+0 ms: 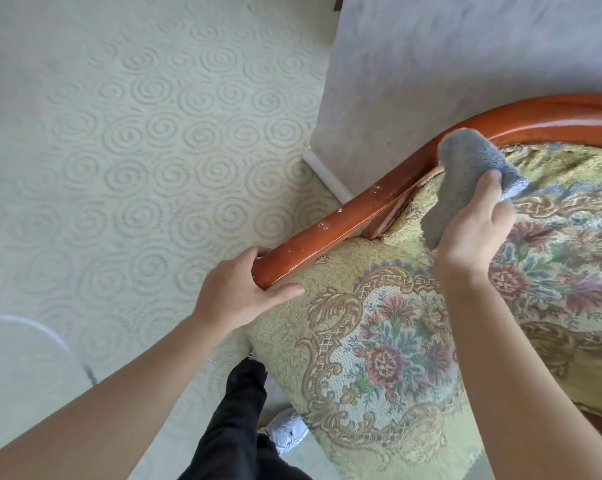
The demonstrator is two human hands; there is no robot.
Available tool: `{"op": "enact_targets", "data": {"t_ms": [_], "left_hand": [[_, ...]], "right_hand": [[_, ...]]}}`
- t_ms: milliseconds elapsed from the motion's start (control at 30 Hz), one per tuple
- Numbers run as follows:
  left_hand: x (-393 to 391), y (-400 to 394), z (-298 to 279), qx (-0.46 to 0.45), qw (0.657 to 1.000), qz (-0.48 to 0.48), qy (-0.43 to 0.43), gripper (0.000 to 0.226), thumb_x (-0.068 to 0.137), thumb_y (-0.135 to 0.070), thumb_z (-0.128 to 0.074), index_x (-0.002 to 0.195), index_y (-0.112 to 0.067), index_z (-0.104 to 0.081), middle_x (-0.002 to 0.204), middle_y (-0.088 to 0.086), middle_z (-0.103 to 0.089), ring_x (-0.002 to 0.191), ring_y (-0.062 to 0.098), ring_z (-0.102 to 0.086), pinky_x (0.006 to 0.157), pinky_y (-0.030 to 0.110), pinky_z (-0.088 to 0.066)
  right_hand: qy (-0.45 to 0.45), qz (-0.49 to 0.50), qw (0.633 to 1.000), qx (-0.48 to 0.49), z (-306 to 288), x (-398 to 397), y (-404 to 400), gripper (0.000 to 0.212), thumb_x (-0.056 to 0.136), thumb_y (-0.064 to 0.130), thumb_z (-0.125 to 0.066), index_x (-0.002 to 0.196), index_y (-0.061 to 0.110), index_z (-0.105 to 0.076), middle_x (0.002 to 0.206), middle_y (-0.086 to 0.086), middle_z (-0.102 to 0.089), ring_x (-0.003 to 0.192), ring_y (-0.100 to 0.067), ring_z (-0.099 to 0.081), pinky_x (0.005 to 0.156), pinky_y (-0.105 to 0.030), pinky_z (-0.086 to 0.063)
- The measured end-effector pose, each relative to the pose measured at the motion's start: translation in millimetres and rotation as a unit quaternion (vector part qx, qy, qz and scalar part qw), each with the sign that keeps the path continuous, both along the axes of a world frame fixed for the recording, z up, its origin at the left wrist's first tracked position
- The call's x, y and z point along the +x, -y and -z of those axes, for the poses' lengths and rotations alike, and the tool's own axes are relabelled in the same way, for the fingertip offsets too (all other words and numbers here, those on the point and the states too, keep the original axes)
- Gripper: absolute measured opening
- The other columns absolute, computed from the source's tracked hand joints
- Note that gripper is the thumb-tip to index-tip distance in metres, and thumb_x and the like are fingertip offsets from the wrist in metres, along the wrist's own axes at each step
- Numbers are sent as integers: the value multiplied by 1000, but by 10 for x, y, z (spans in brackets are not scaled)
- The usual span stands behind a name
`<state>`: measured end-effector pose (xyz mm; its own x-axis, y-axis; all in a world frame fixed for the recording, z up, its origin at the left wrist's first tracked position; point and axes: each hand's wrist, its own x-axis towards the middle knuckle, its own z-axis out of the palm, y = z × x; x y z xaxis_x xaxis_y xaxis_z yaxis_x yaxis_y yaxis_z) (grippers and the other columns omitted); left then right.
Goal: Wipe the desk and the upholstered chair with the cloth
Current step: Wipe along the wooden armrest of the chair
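Gripping cloth (465,181) in right hand (472,226), left hand (244,292) clasping chair (379,337) armrest (327,233); possibly snagging torn upholstery seam.

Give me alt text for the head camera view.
The right hand presses a grey cloth against the chair's floral upholstery beside its curved wooden armrest, while the left hand grips the armrest's end above swirl-patterned carpet.
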<state>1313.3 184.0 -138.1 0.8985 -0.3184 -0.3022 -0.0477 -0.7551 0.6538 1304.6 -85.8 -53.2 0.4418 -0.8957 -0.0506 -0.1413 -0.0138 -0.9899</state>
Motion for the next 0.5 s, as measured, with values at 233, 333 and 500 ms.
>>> {"op": "enact_targets", "data": {"t_ms": [233, 333, 500], "left_hand": [[-60, -18, 74, 9, 998, -36, 54, 89, 51, -97, -54, 110, -32, -67, 81, -21, -69, 71, -2, -67, 70, 29, -59], [-80, -14, 83, 6, 997, -41, 70, 91, 50, -97, -52, 109, -31, -69, 75, -21, -68, 64, -4, -65, 64, 25, -58], [-68, -15, 89, -3, 995, -30, 93, 90, 54, -98, -50, 108, -28, -69, 61, -26, -58, 52, -11, -58, 52, 15, -50]], "right_hand": [[35, 54, 981, -186, 67, 285, 331, 39, 98, 42, -39, 63, 26, -47, 54, 14, -53, 54, -2, -49, 59, -23, -37], [-176, -137, 923, -312, 304, 362, 377, 66, 94, 57, -22, 104, 8, -66, 84, -13, -67, 77, -24, -64, 66, -25, -38], [-253, -300, 845, -363, 670, 257, 146, 56, 105, 47, -22, 155, 23, -31, 164, -5, -24, 152, -30, -18, 119, -48, -31]]}}
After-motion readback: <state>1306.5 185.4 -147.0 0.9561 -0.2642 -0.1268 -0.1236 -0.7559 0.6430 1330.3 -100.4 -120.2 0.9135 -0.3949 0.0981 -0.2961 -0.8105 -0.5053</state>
